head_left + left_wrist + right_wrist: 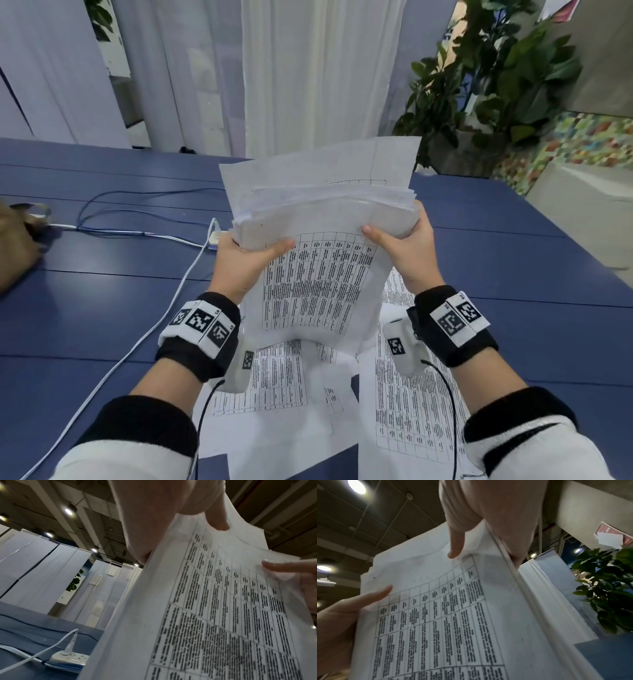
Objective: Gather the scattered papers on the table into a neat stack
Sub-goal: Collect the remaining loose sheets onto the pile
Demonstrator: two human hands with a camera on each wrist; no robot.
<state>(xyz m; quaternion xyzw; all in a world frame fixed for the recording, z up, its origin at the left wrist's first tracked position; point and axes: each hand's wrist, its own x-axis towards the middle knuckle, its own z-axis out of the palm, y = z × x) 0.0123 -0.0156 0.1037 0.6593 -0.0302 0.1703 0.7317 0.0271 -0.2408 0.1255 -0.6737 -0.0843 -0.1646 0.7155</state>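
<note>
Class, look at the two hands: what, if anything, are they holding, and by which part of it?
Both hold one bundle of printed papers raised above the table: left hand grips its left edge, right hand its right edge, thumbs on the front sheet.

We find a blue counter point(479, 308) made of long boards with visible seams running across it. At the 6 o'clock edge, several printed sheets point(404, 404) lie flat on it, overlapping one another untidily, each showing a ruled table of dark text. Around 10 o'clock we note a white power strip point(72, 658) with one white plug seated in it; a white cable point(144, 332) runs from there toward 7 o'clock. A thin blue cable point(130, 198) loops across the boards at 10 o'clock. At 9 o'clock, a brown object point(17, 240) rests at the edge; we cannot identify it.
</note>
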